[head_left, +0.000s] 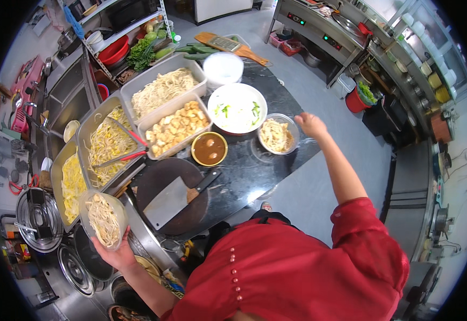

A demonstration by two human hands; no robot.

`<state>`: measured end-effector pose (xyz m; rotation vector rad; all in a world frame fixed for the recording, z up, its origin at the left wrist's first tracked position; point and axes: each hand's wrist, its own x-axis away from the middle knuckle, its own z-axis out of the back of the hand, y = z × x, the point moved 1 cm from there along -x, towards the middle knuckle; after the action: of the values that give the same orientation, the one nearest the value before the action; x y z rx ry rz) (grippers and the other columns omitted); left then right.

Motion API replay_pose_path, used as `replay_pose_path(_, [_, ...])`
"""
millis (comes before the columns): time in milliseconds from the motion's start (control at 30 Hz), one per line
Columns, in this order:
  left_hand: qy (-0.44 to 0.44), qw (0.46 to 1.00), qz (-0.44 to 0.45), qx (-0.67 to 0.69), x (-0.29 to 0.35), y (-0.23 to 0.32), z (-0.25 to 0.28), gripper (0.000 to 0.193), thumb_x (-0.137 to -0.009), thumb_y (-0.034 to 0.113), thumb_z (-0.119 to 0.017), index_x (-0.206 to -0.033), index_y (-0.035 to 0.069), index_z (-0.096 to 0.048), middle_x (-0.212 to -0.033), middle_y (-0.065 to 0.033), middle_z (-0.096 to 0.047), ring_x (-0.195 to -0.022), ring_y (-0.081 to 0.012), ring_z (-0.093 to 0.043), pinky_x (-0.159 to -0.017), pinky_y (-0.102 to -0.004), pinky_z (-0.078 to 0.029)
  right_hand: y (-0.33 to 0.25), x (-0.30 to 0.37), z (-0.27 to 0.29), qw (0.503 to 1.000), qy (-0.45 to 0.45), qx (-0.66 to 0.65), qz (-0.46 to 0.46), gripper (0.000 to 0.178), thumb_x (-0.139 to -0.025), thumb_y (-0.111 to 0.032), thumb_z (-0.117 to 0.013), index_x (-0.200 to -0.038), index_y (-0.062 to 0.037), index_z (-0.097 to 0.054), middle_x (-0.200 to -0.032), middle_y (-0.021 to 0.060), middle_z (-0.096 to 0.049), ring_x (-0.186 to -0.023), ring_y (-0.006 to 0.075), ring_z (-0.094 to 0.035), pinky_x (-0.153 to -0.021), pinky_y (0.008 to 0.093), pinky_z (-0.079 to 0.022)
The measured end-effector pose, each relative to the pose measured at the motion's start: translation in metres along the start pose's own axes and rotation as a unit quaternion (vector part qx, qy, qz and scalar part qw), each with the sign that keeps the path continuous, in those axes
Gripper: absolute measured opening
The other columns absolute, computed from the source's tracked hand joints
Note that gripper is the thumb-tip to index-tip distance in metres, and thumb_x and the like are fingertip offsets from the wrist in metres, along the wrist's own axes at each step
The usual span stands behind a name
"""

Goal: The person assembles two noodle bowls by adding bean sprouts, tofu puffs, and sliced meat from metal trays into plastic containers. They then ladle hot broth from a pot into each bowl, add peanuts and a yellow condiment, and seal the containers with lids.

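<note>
My left hand grips a clear round plastic bowl of pale shredded strands, held at the left beside the bean sprout trays. At the counter's right edge my right hand is curled closed; whether anything is in it is hidden. Just left of it stands a second clear bowl with similar strands. A white bowl with green pieces sits beyond that bowl, near a tin of brown sauce. A cleaver lies on the round dark chopping board.
Tubs of fried tofu cubes, pale shreds and bean sprouts line the counter's left. Red-handled tongs rest across the sprouts. Behind stand stacked clear lids or bowls, cucumbers and a wooden grater.
</note>
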<state>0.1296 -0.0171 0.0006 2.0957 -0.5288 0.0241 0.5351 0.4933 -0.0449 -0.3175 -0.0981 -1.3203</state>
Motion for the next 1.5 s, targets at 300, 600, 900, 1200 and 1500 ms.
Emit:
replay_pose_path(300, [-0.024,0.997,0.075,0.023,0.114,-0.116,-0.123,0.061,-0.098,0.05,-0.041,-0.145,0.011,-0.036,-0.143,-0.0131,-0.047,-0.124,-0.0372,-0.051,-0.079,-0.0612,-0.054,0.039,-0.018,-0.096,0.893,-0.148,-0.424,0.037,0.05,-0.097,-0.044,-0.045,-0.108,0.0011,-0.064,-0.084,0.0183,-0.067,-0.056,0.026,-0.066,-0.052,0.0348,-0.056])
replay_pose_path(600, [-0.139,0.956,0.253,-0.043,0.113,-0.246,-0.224,0.059,-0.099,0.036,-0.044,-0.149,0.009,-0.029,-0.149,-0.0142,-0.039,-0.134,-0.0346,-0.041,-0.1,-0.0638,-0.04,0.121,0.039,-0.095,0.889,-0.101,-0.405,0.189,0.026,-0.091,-0.02,-0.049,-0.103,-0.0069,-0.069,-0.086,0.0167,-0.068,-0.069,0.0305,-0.067,-0.061,0.0413,-0.054])
replay_pose_path(900, [-0.368,0.822,0.343,-0.269,0.232,-0.443,-0.387,0.059,-0.094,0.03,-0.048,-0.142,-0.002,-0.038,-0.142,-0.022,-0.043,-0.132,-0.0383,-0.041,-0.113,-0.0512,-0.033,0.383,0.17,-0.065,0.836,0.026,-0.541,-0.09,0.047,-0.101,-0.04,-0.042,-0.098,0.0008,-0.065,-0.072,0.0122,-0.067,-0.049,0.0211,-0.065,-0.048,0.0323,-0.054])
replay_pose_path(1200, [-0.49,0.666,0.51,-0.239,0.54,-0.672,-0.526,0.052,-0.101,0.036,-0.034,-0.146,0.011,-0.032,-0.141,-0.0153,-0.046,-0.123,-0.0384,-0.052,-0.086,-0.06,-0.052,0.7,0.326,-0.018,0.731,0.256,-0.54,-0.331,0.046,-0.101,-0.036,-0.042,-0.098,0.004,-0.065,-0.071,0.0138,-0.066,-0.05,0.0221,-0.066,-0.042,0.0319,-0.051])
replay_pose_path(1500, [-0.579,0.541,0.544,-0.275,0.804,-0.818,-0.659,0.053,-0.103,0.04,-0.029,-0.145,0.008,-0.032,-0.14,-0.0167,-0.047,-0.118,-0.0383,-0.056,-0.081,-0.0553,-0.058,1.001,0.397,-0.006,0.576,0.459,-0.473,-0.484,0.043,-0.1,-0.034,-0.048,-0.099,0.006,-0.065,-0.073,0.0133,-0.067,-0.052,0.0193,-0.064,-0.044,0.0319,-0.053])
